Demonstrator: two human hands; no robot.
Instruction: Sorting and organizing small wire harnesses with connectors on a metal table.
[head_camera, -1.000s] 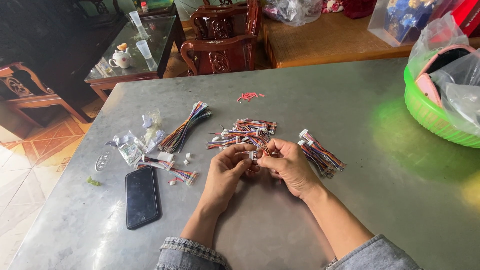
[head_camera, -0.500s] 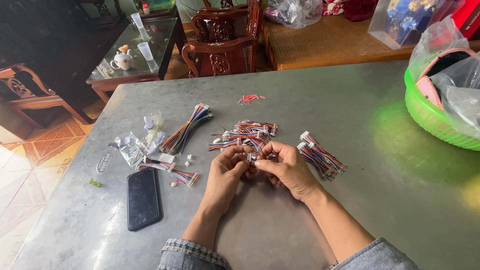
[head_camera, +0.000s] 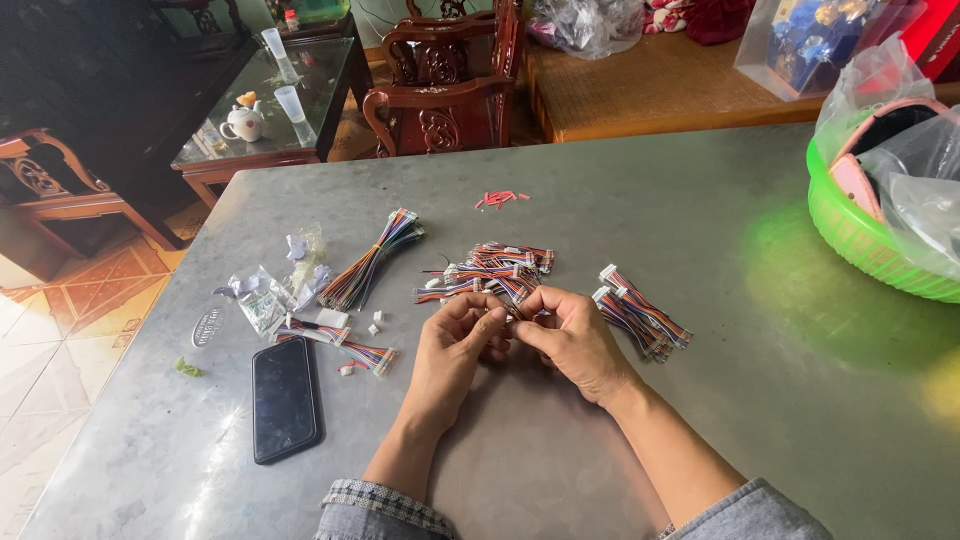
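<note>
My left hand (head_camera: 458, 345) and my right hand (head_camera: 572, 335) meet over the grey table (head_camera: 700, 220), fingertips pinched together on a small multicoloured wire harness (head_camera: 512, 300) with a white connector. Just beyond the fingers lies a pile of similar wire harnesses (head_camera: 490, 270). A finished-looking bundle of harnesses (head_camera: 640, 310) rests to the right of my right hand. A long bundle of coloured wires (head_camera: 375, 260) lies to the upper left.
A black phone (head_camera: 285, 398) lies face up left of my left forearm. Small clear bags and loose white connectors (head_camera: 270, 295) are scattered nearby. A green basket (head_camera: 865, 240) with plastic bags stands at the right edge. Red scraps (head_camera: 500, 198) lie farther back.
Both hands stay in the same spot over the table; the fingers have shifted slightly on the small harness. Nothing else has moved.
</note>
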